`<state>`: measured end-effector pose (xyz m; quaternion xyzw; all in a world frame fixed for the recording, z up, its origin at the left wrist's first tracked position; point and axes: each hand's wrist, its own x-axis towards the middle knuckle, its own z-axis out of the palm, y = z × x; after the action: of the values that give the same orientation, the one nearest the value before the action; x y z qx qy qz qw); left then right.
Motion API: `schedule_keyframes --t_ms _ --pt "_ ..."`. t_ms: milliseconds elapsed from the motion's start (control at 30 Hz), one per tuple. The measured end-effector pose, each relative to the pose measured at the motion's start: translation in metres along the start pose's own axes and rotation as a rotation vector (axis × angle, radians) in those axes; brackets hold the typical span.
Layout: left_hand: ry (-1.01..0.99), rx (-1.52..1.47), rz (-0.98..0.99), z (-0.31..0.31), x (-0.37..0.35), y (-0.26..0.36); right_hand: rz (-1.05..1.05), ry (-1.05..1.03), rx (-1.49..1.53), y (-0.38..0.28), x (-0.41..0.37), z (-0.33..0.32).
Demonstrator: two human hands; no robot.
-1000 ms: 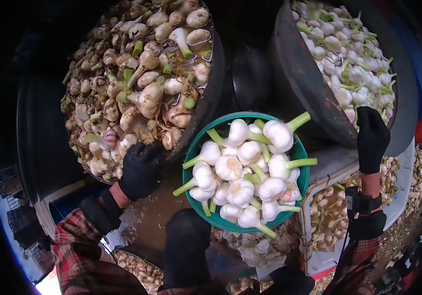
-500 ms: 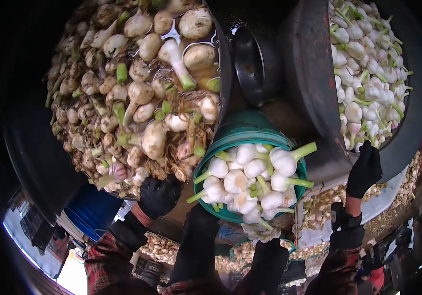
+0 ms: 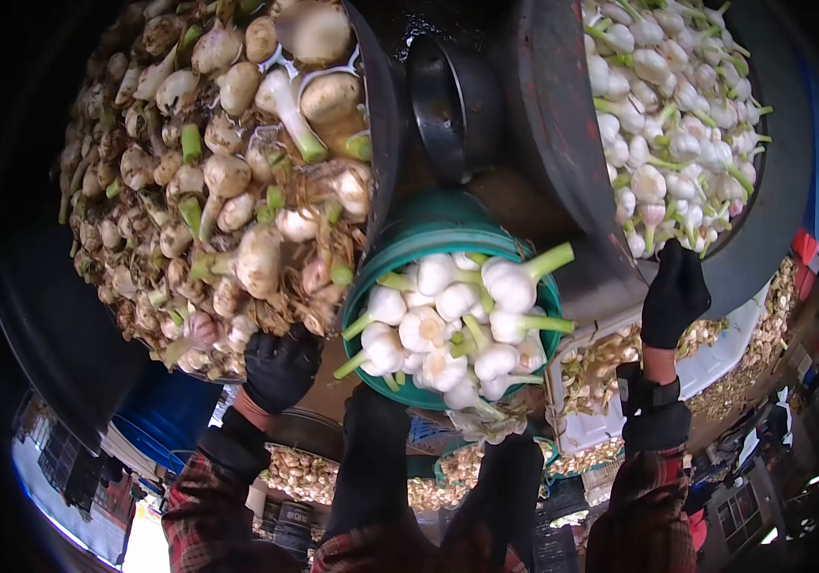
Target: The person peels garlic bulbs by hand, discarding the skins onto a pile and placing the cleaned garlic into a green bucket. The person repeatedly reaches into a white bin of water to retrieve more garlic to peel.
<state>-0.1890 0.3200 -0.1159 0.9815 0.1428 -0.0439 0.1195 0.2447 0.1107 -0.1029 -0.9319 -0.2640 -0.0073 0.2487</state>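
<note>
My left hand [image 3: 281, 370], in a black glove, is closed at the near edge of the left tub [image 3: 388, 124], beside dirt-stained garlic bulbs [image 3: 259, 260]; its fingertips are partly hidden. My right hand [image 3: 675, 298], gloved too, curls over the near rim of the right tub [image 3: 562, 105], close to clean white garlic [image 3: 682, 143]. Between my hands stands a green bucket [image 3: 400, 250], filled with white garlic bulbs [image 3: 424, 329] whose short green stems poke past its rim. Water shows among the bulbs in the left tub.
A black round container [image 3: 443, 105] sits between the tubs. At lower left is a blue bucket [image 3: 163, 415]. A white tray [image 3: 593, 428] and heaps of garlic [image 3: 300, 475] lie below and to the right. My legs [image 3: 367, 468] are close to the green bucket.
The view has shifted, so the tubs and bucket appear farther left and slightly higher. Both hands stay at the tub edges, and the bucket's contents look the same.
</note>
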Motion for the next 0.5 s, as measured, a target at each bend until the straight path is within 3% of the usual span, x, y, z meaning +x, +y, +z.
schedule_keyframes --t_ms 100,167,233,300,433,467,500 --pt "0.011 -0.007 -0.016 -0.004 0.005 0.002 -0.063 0.048 0.112 -0.002 -0.013 -0.013" --pt "-0.047 0.014 0.028 0.004 -0.008 -0.004 -0.304 -0.072 0.113 -0.009 -0.026 -0.035" --pt "-0.034 0.009 -0.031 -0.006 0.006 0.004 -0.388 -0.375 0.179 0.0 -0.04 -0.042" --pt "-0.005 0.03 -0.052 -0.001 0.004 0.004 -0.338 -0.575 0.198 0.005 -0.042 -0.021" --pt "-0.003 0.045 -0.079 0.006 -0.002 0.004 -0.467 -0.7 0.199 0.079 -0.038 0.061" --pt "-0.034 0.041 -0.074 0.003 -0.002 0.004 -0.446 -0.924 0.12 0.091 -0.034 0.08" --pt "-0.063 0.039 -0.067 0.002 -0.001 0.003 -0.422 -1.142 0.037 0.061 -0.021 0.087"
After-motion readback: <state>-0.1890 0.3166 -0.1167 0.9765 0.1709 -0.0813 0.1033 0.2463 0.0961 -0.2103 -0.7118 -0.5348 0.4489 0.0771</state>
